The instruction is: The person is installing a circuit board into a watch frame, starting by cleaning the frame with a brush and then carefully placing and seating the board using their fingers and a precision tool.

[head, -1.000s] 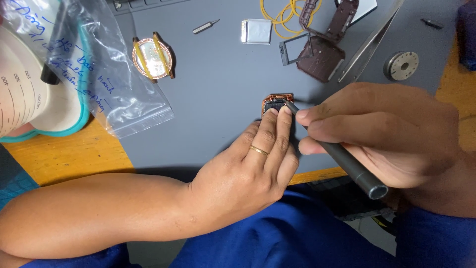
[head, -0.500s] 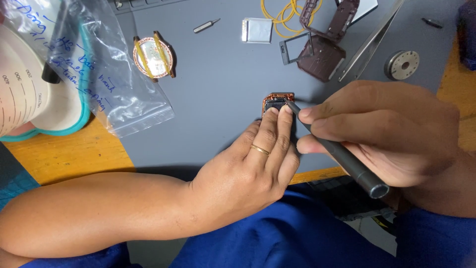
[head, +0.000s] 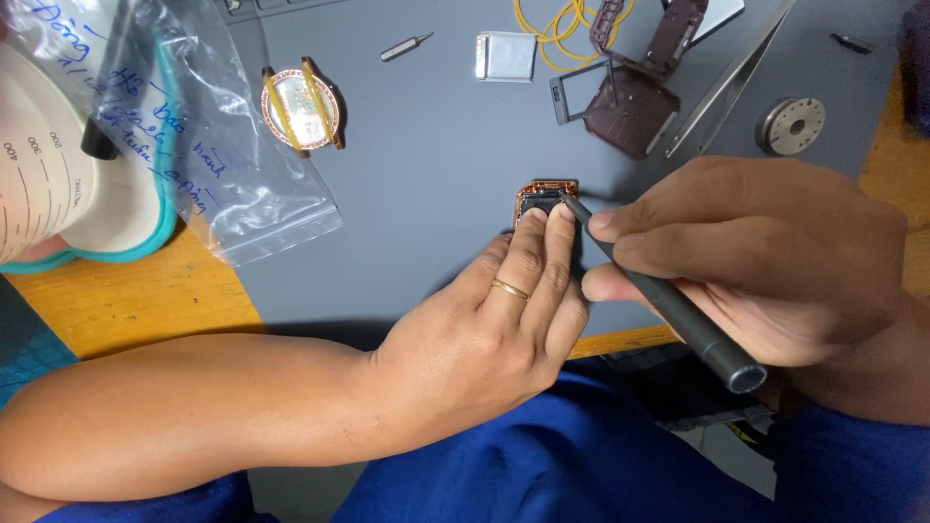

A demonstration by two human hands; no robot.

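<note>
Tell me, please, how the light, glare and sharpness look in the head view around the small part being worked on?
Head view: even, soft light; faint shadow under the right hand on the grey mat; glare on the clear plastic bag; the small copper-edged part under the left hand is sharp, and so is the dark driver.
</note>
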